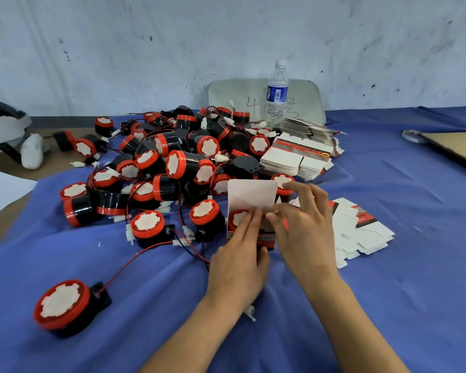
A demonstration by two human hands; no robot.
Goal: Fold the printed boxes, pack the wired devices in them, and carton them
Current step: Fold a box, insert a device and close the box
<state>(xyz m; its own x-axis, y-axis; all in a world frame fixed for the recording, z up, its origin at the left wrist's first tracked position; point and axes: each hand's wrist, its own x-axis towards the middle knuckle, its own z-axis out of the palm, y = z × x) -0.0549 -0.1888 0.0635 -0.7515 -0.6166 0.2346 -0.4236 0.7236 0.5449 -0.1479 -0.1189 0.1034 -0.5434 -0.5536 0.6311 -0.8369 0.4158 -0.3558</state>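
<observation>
Item: box (252, 196), thin printed card, held upright just in front of the pile (172, 162), lid flap raised. Light and easily creased, so best held by the walls, not the flaps.
Contents: device (238, 218), hard plastic, likely weighty; its wire is unseen, probably tucked beneath.
Left hand (237, 262) grips the front wall, fingers laid over the mouth. Right hand (304, 224) pinches a side flap.

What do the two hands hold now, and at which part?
Both hold the open printed box with a device inside. The left hand grips its front wall; the right hand pinches a flap at the opening's right side.
</observation>
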